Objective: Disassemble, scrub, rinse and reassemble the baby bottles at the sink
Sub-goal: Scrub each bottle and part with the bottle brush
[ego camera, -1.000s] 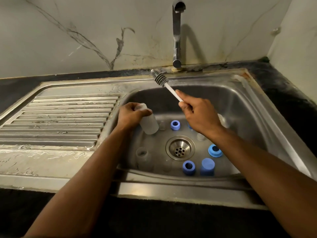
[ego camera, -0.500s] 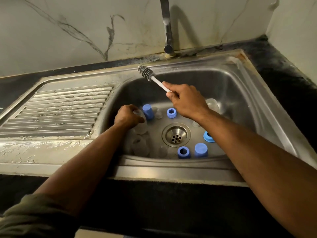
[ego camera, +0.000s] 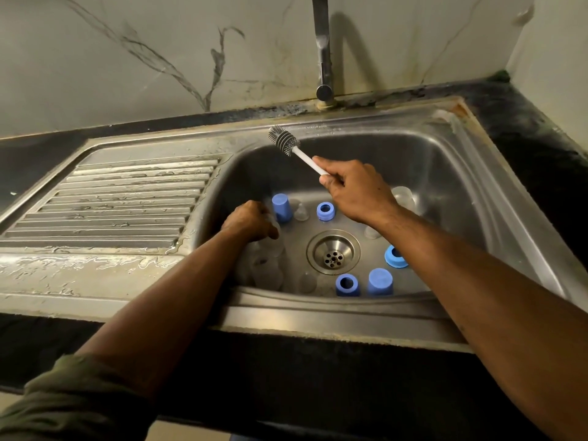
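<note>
While the right hand grips the white handle of the brush and holds it raised above the far part of the sink, bristles pointing far-left and touching nothing, the left hand is low in the basin at its left side. Its fingers are curled round a clear bottle, which sits on or just above the sink floor; contact with the floor cannot be confirmed.

Parts lie disassembled across the basin. A blue cap stands just beyond the left hand, with a blue ring to its right. Near the front wall stand a second ring and a second cap, side by side. A third ring lies tilted right of the drain. Further clear pieces sit near the front left wall and behind the right wrist; they are too faint to identify. The tap shows no water running.

Assessment: the job appears to be in the scrubbing stage, with reassembly not begun.

Risks noted:
- Wet, smooth plastic may slip from the left hand when lifted, knocking the upright cap beside it.
- Clear pieces are hard to see against the steel; one could be missed in scrubbing or struck by a forearm.
- Small nipples resting close to the drain could wash onto it once water flows.
- Caps and rings are scattered, so mismatching at reassembly is possible.
</note>
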